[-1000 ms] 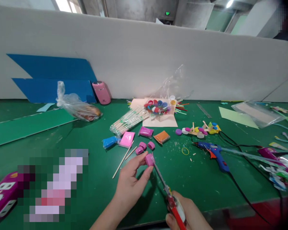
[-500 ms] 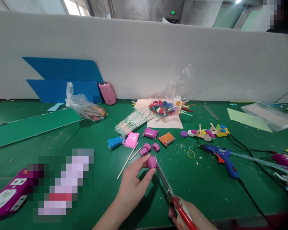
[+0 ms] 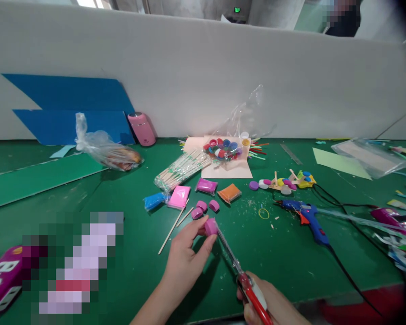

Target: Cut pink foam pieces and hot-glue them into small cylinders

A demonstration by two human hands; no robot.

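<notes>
My left hand [image 3: 189, 250] pinches a pink bottle cap [image 3: 210, 226] between thumb and fingers, a little above the green table. Wrapped around the red-and-white handles of long-bladed scissors [image 3: 228, 249] is my right hand [image 3: 265, 295]. The scissors' tip meets the cap's right edge; whether it cuts into the plastic I cannot tell. Just beyond the left hand lie three more pink caps [image 3: 202, 206]. Two thin wooden sticks [image 3: 172, 231] rest to their left. Behind the caps are small packets of clay-like material: blue [image 3: 154, 201], pink [image 3: 179, 197], magenta [image 3: 206, 186] and orange [image 3: 229, 193].
A blue glue gun [image 3: 302, 214] with a cord lies at the right, near a small assembly of caps and sticks [image 3: 284, 183]. Bagged sticks [image 3: 182, 169] and a bag of coloured caps [image 3: 223, 150] sit farther back. A white partition [image 3: 189, 76] stands behind the table.
The whole view has shifted slightly, so most things sit farther left. Both hands keep the same hold, with the scissors' tip still at the cap's edge.
</notes>
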